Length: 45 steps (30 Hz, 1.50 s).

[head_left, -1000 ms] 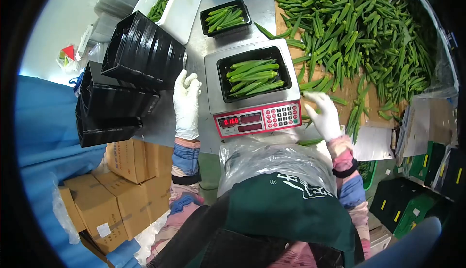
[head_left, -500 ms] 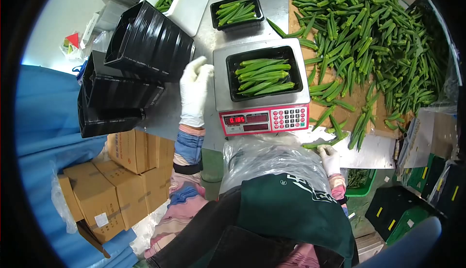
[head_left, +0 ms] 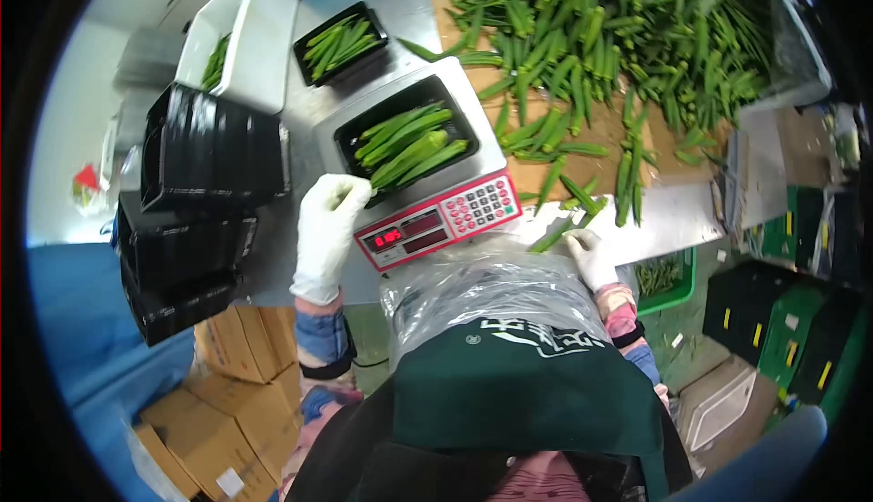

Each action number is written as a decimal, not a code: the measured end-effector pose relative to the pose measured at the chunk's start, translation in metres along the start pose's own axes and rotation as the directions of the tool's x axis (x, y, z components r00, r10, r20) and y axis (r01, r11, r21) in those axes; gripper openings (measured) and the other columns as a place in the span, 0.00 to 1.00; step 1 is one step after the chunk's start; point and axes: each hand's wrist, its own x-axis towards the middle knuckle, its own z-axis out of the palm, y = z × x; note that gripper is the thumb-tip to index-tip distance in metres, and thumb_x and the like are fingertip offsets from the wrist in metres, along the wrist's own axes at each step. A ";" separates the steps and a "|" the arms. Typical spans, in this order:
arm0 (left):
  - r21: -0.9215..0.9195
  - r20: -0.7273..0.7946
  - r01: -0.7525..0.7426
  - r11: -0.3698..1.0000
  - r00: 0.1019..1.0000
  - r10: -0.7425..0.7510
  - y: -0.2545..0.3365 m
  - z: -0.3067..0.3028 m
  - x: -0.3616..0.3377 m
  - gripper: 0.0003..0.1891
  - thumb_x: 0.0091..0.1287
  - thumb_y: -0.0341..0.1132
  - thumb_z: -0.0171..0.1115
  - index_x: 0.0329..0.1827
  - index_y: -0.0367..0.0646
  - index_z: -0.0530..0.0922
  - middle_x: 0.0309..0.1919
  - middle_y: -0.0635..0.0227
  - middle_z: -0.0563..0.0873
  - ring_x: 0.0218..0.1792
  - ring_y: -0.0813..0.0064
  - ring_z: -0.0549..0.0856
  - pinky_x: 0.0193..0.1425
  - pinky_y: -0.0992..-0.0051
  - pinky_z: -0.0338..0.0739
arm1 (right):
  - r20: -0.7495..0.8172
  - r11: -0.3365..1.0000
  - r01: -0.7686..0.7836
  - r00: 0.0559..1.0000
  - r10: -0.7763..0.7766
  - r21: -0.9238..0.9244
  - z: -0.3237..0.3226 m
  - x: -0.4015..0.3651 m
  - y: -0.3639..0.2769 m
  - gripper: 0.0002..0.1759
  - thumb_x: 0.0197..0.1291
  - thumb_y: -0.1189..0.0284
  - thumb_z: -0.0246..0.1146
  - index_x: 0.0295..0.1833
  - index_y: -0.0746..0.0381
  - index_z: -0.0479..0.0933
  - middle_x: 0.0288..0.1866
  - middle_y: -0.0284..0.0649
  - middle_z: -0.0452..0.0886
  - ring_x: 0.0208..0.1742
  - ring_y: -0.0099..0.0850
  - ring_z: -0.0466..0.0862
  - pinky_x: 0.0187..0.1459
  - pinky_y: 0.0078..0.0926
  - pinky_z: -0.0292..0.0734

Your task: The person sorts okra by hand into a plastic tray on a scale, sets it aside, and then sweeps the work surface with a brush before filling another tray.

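Note:
My left hand [head_left: 329, 234], in a white glove, is beside the front left corner of a black tray [head_left: 466, 127] on the scale. Its thumb and forefinger are curled together with nothing visible between them. Several green okra pods [head_left: 400, 143] lie side by side in that tray. Beneath it, the scale [head_left: 446, 215] has a red front panel, and its lit display reads about 0.185. My gloved right hand [head_left: 591, 258] is near the table's front edge, fingers closed on the end of an okra pod [head_left: 551, 236].
A large okra heap [head_left: 600, 38] covers the back right of the table. A second filled black tray [head_left: 371, 56] sits behind the scale, near a white bin [head_left: 264, 43]. Stacked black trays [head_left: 214, 152] stand on the left. Cardboard boxes [head_left: 214, 425] and a green crate [head_left: 682, 288] are below.
The view has turned, so the scale appears tilted and further left. My left hand has come closer to the tray's front corner. My right hand still has the okra pod.

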 end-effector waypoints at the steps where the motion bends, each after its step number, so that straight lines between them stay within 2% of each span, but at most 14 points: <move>1: -0.087 0.035 -0.005 0.996 0.999 0.008 0.016 0.010 -0.005 0.04 0.71 0.29 0.68 0.41 0.38 0.83 0.35 0.72 0.86 0.38 0.81 0.83 0.48 0.78 0.78 | -0.023 0.998 -0.018 1.000 0.016 -0.057 0.003 -0.003 0.007 0.11 0.67 0.68 0.67 0.46 0.64 0.86 0.45 0.49 0.88 0.47 0.44 0.87 0.53 0.37 0.80; 6: -0.330 0.535 -0.144 0.933 0.786 0.311 0.103 0.086 -0.046 0.10 0.73 0.27 0.63 0.54 0.36 0.84 0.50 0.65 0.85 0.54 0.73 0.84 0.61 0.73 0.77 | -0.235 0.932 0.173 0.938 -0.255 -0.319 0.007 -0.002 -0.002 0.12 0.58 0.72 0.71 0.48 0.60 0.86 0.37 0.48 0.86 0.41 0.47 0.86 0.50 0.39 0.81; 10: -0.374 0.466 -0.233 0.898 0.789 0.399 0.112 0.099 -0.036 0.13 0.75 0.30 0.61 0.59 0.35 0.82 0.54 0.63 0.86 0.56 0.75 0.83 0.65 0.73 0.76 | -0.466 0.830 0.138 0.772 -0.432 -0.540 -0.007 0.021 -0.021 0.18 0.54 0.71 0.74 0.52 0.58 0.86 0.40 0.45 0.85 0.43 0.43 0.84 0.50 0.39 0.80; 15: -0.360 0.345 -0.023 0.933 0.926 0.156 0.085 0.095 -0.032 0.14 0.79 0.33 0.59 0.60 0.35 0.82 0.52 0.66 0.89 0.53 0.80 0.85 0.63 0.77 0.77 | -0.375 0.920 0.118 0.888 -0.266 -0.374 -0.012 0.051 0.009 0.12 0.60 0.67 0.71 0.47 0.59 0.88 0.44 0.35 0.86 0.40 0.34 0.84 0.44 0.34 0.80; 18: -0.318 0.327 0.045 0.947 0.943 0.066 0.058 0.088 -0.038 0.14 0.78 0.33 0.59 0.59 0.34 0.82 0.53 0.64 0.88 0.53 0.78 0.86 0.64 0.75 0.78 | 0.138 0.873 -0.307 0.952 0.275 0.379 -0.036 0.039 -0.027 0.10 0.68 0.66 0.67 0.45 0.61 0.88 0.48 0.34 0.87 0.38 0.24 0.81 0.38 0.22 0.77; 22: -0.350 0.313 0.138 0.926 0.950 -0.024 0.035 0.096 -0.041 0.16 0.77 0.33 0.61 0.62 0.34 0.80 0.54 0.62 0.88 0.54 0.77 0.86 0.63 0.75 0.79 | 0.329 0.379 -0.353 0.935 0.130 0.855 -0.042 0.010 -0.079 0.18 0.74 0.65 0.59 0.56 0.68 0.83 0.44 0.37 0.86 0.31 0.20 0.75 0.33 0.17 0.70; 26: -0.392 0.426 0.181 0.902 0.905 0.003 0.052 0.111 -0.047 0.20 0.75 0.31 0.61 0.68 0.37 0.77 0.44 0.68 0.87 0.42 0.81 0.83 0.53 0.78 0.78 | 0.533 0.333 -0.506 0.846 0.013 0.796 -0.040 0.003 -0.124 0.21 0.76 0.63 0.56 0.58 0.71 0.81 0.33 0.29 0.75 0.29 0.19 0.69 0.32 0.19 0.64; 30: -0.442 0.498 0.256 0.860 0.867 -0.003 0.050 0.114 -0.041 0.14 0.75 0.31 0.63 0.62 0.40 0.80 0.41 0.71 0.85 0.39 0.85 0.81 0.45 0.82 0.77 | 0.524 0.793 -0.271 0.849 -0.071 0.545 -0.017 -0.001 -0.151 0.20 0.76 0.65 0.56 0.64 0.66 0.80 0.45 0.34 0.87 0.37 0.19 0.80 0.40 0.16 0.74; 33: -0.394 0.217 0.018 0.919 0.973 0.074 0.049 0.091 -0.018 0.10 0.74 0.32 0.65 0.54 0.40 0.82 0.43 0.71 0.86 0.36 0.83 0.83 0.42 0.81 0.80 | 0.413 0.769 -0.146 0.896 -0.163 0.622 -0.014 -0.001 -0.164 0.21 0.77 0.65 0.56 0.67 0.65 0.78 0.49 0.35 0.88 0.40 0.19 0.81 0.42 0.17 0.75; 35: 0.331 -0.004 -0.367 0.869 0.921 0.391 0.036 0.068 0.013 0.11 0.70 0.32 0.69 0.53 0.43 0.84 0.38 0.70 0.87 0.37 0.83 0.84 0.45 0.78 0.80 | 0.393 0.771 -0.218 0.918 -0.046 0.599 -0.012 0.005 -0.139 0.21 0.77 0.65 0.56 0.67 0.66 0.78 0.50 0.35 0.88 0.40 0.19 0.81 0.42 0.17 0.75; 36: 0.706 0.053 -0.407 0.579 0.846 0.531 0.034 0.051 0.025 0.13 0.68 0.31 0.71 0.54 0.44 0.85 0.36 0.69 0.87 0.38 0.83 0.84 0.46 0.78 0.80 | 0.384 0.770 -0.256 0.923 0.015 0.585 -0.012 0.008 -0.133 0.21 0.77 0.65 0.57 0.67 0.66 0.78 0.50 0.36 0.88 0.40 0.19 0.81 0.42 0.17 0.75; 39: 0.469 0.054 -0.301 0.831 0.948 0.313 0.024 0.037 0.033 0.17 0.65 0.31 0.72 0.58 0.46 0.85 0.35 0.66 0.87 0.37 0.83 0.84 0.47 0.77 0.80 | 0.362 0.773 -0.252 0.932 0.031 0.582 -0.013 0.007 -0.128 0.21 0.78 0.65 0.56 0.67 0.65 0.78 0.50 0.36 0.88 0.41 0.19 0.81 0.43 0.17 0.75; 40: 0.434 0.019 -0.261 0.862 0.959 0.281 0.025 0.027 0.033 0.19 0.65 0.35 0.71 0.60 0.50 0.84 0.36 0.64 0.88 0.38 0.67 0.88 0.48 0.69 0.81 | 0.358 0.770 -0.260 0.933 0.044 0.583 -0.012 0.006 -0.128 0.21 0.78 0.65 0.55 0.67 0.65 0.78 0.50 0.36 0.88 0.41 0.19 0.82 0.43 0.17 0.75; 45: 0.408 -0.307 -0.122 0.905 0.915 0.262 -0.015 -0.041 0.042 0.14 0.70 0.33 0.68 0.57 0.44 0.84 0.42 0.64 0.90 0.39 0.75 0.88 0.49 0.74 0.82 | 0.347 0.732 -0.314 0.931 0.113 0.605 -0.008 0.003 -0.103 0.20 0.78 0.66 0.55 0.66 0.68 0.78 0.48 0.38 0.87 0.40 0.19 0.81 0.42 0.17 0.74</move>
